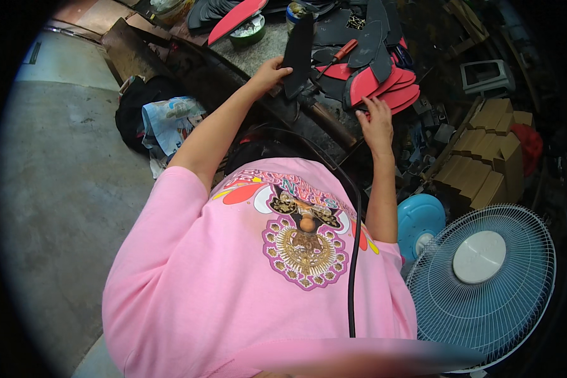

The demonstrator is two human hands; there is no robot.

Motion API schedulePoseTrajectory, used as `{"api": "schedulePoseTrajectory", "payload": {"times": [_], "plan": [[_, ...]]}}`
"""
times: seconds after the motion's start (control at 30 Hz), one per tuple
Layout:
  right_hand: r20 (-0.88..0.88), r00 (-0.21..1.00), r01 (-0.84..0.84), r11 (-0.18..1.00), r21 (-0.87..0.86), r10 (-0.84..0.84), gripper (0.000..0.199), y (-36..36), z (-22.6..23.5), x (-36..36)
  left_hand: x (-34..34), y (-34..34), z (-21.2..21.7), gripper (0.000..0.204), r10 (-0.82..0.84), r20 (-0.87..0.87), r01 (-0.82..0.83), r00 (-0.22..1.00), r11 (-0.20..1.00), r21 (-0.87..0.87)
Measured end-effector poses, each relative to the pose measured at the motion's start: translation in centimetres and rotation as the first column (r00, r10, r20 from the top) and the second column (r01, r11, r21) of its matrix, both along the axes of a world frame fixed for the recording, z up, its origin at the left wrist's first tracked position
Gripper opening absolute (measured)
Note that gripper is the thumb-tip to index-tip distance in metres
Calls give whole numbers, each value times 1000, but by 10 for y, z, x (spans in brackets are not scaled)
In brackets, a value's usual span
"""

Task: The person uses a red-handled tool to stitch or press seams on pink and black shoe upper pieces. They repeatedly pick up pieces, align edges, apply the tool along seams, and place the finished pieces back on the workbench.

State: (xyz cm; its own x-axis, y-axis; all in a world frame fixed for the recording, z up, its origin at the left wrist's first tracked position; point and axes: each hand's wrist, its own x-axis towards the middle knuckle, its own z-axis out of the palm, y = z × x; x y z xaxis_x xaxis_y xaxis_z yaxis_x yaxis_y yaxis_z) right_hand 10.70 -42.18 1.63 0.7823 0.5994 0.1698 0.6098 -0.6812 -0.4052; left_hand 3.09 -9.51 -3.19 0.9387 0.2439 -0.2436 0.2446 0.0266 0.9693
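My left hand (272, 75) is closed on the near edge of a black shoe sole (298, 53), which stands up on end over the work table. My right hand (378, 125) lies with its fingers apart at the near edge of a pile of red shoe soles (400, 94), fingertips touching the nearest one. Whether the thumb is under that sole cannot be made out. Between my hands, a screwdriver (343, 51) with a red handle rests on the pieces. More black soles (366, 47) overlap behind it.
A green bowl (248, 33) with white bits stands at the table's far left, beside a long red sole (235, 20). A white-grilled fan (485, 277) is close on my right, with cardboard boxes (485, 154) beyond. A black cable (354, 271) runs down over my shirt.
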Motion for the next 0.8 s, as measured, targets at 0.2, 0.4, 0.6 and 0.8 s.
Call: {"api": "schedulePoseTrajectory", "payload": {"times": [0.2,0.4,0.6,0.8], "plan": [[-91,996,-18,998,-55,13,58,-5,-23,-3,0,10,-12,38,-5,-31,5,1000,1000,0],[-159,986,-73,990,-124,53,64,-4,-15,6,0,13,-9,38,-44,-48,43,998,999,-9],[-202,979,-49,983,-175,13,71,-2,-9,6,4,12,-5,37,-55,-68,53,996,998,-30],[-205,979,-33,983,-183,-5,74,-3,-11,3,5,15,-6,35,-65,-47,65,997,998,-13]]}}
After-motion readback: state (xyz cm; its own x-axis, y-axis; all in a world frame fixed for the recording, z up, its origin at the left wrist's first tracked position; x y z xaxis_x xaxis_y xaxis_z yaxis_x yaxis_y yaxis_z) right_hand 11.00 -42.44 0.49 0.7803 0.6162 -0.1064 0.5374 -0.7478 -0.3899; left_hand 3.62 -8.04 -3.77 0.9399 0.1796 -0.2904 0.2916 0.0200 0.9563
